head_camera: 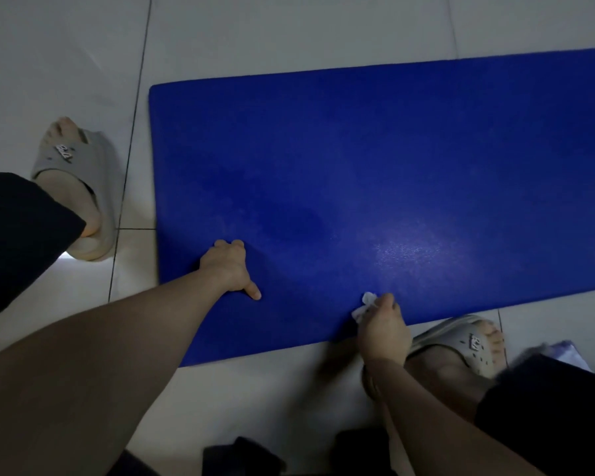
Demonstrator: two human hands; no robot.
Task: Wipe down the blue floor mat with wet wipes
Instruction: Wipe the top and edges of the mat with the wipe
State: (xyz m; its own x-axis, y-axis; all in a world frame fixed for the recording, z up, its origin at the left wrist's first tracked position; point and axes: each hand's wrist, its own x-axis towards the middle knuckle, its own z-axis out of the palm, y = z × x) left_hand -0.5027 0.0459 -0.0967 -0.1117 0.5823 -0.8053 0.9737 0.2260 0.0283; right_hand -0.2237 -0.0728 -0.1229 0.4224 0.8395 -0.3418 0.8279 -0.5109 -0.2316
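I'm looking straight down on the blue mat (375, 187), which is lying flat on the pale tiled floor (220, 32) and running off the right edge of my view. The right hand (385, 328) is gripping a crumpled white wipe (363, 307), fingers curled around it, and is pressing it onto the mat just inside the near long edge. The wipe is poking out on the left side of the fingers.

The left hand (229, 266) is bracing on the mat near its left end. Its fingers are bent under, holding nothing, and the thumb is sticking out toward the right hand and touching the surface. The two hands are sitting near each other but apart.

I'm seeing a shiny patch on the mat just beyond the right hand, catching the light. A foot in a grey slipper (79, 187) is standing on the tiles left of the mat. The other slipper (461, 341) is sitting against the near edge, just right of the right wrist. Something pale is showing at the far right, too blurred for me to tell.
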